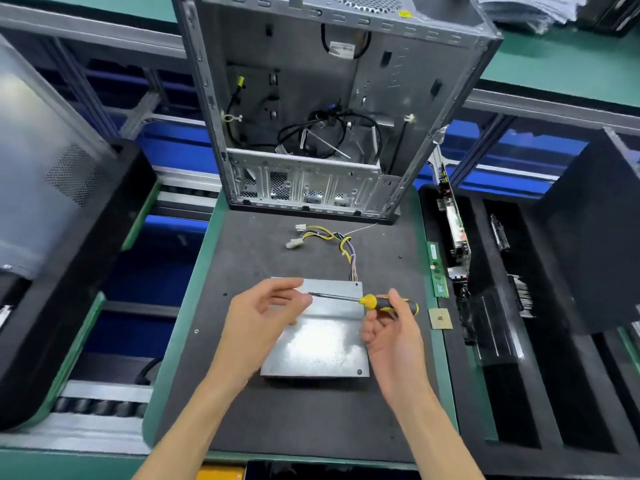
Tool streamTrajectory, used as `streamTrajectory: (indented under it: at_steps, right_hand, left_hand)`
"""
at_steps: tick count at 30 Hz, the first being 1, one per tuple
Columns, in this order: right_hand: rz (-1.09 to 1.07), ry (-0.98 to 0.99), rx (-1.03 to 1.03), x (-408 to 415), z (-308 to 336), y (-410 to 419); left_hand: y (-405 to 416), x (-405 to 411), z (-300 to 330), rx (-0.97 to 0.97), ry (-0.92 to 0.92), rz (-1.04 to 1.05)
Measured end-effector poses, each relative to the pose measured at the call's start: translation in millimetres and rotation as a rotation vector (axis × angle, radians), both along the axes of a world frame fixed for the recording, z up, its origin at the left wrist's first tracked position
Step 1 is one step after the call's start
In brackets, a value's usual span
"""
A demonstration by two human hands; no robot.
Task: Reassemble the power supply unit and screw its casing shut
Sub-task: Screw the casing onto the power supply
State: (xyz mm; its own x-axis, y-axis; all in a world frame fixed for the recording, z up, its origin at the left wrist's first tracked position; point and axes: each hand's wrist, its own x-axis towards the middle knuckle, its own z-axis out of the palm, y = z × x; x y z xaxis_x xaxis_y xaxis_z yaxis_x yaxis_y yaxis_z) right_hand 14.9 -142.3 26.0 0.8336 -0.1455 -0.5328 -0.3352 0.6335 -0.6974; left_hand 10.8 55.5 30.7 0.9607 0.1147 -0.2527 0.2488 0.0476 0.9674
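We see the open case (311, 109) behind the PSU (322, 344) on the desk (294, 420); our right hand (391, 336) grips the screwdriver (367, 301); our left hand (263, 313), fingers pinched, meets its tip.

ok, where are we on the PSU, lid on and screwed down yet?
Lid is on: the power supply unit lies closed on the mat, wire harness trailing out the back. One screw sits in the near right corner. In hand: the right hand holds the screwdriver, and the left hand pinches at its tip, probably seating a screw, though none is visible. Other corners remain; the far right hole looks empty.
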Motion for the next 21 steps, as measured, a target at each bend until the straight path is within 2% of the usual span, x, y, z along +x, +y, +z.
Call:
streamTrajectory:
  at_steps: [3, 5, 9, 13, 17, 21]
  right_hand:
    - [0.031, -0.109, -0.232, 27.1, 5.3, 6.5]
    - [0.092, -0.256, -0.391, 45.6, 11.9, 13.7]
    - [0.301, -0.455, -0.611, 70.2, 22.7, 32.5]
    - [0.452, -0.560, -0.818, 79.9, 27.8, 46.2]
    - [0.524, -0.589, -0.938, 83.6, 25.2, 51.2]
    - [0.536, -0.616, -0.959, 84.2, 22.6, 51.8]
  left_hand:
    - [21.4, 9.0, -19.1, 0.329, 0.046, 0.164]
    - [26.3, 13.5, -28.4, 0.393, 0.154, 0.150]
    - [22.8, 18.0, -40.1, 0.227, 0.233, 0.105]
    - [22.3, 16.7, -43.7, 0.207, 0.198, 0.121]
    - [23.8, 17.5, -43.9, 0.194, 0.203, 0.124]
    - [25.4, 17.9, -43.5, 0.176, 0.204, 0.108]
